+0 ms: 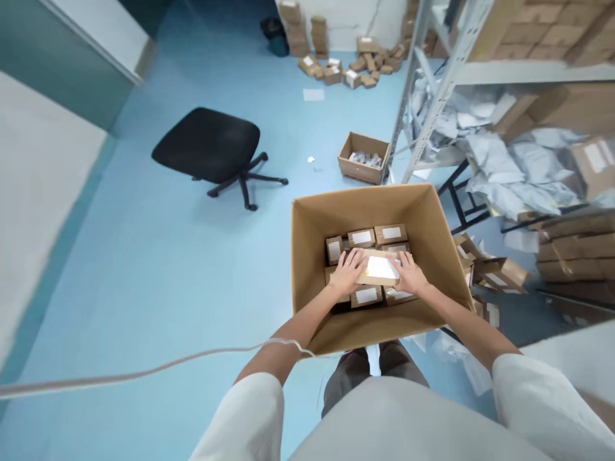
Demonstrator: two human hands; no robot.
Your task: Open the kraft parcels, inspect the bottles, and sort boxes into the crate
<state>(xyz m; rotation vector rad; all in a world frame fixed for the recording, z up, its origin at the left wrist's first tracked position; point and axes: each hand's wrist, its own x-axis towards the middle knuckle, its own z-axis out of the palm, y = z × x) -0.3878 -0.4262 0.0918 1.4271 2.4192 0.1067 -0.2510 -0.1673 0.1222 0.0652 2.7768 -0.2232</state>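
Observation:
Between my two hands is a small brown cardboard box (pixel 364 280) with a white label (pixel 383 267) on its upper face. My left hand (pixel 350 270) grips its left end and my right hand (pixel 408 272) its right end. Both hands are inside a large open carton (pixel 307 256), above several smaller labelled boxes that lie on its bottom. One labelled box (pixel 361 238) shows beyond my hands, and another (pixel 366 296) shows nearer to me. Part of the contents is hidden under the held box and my hands.
A black office chair (pixel 206 144) stands to the left. Beyond the carton is a small open box (pixel 360 168) beside a metal shelf (pixel 442 89). Grey parcels (pixel 494 157) are piled at right. A pale cable (pixel 144 374) crosses the lower left, and small boxes (pixel 353 78) lie by the wall.

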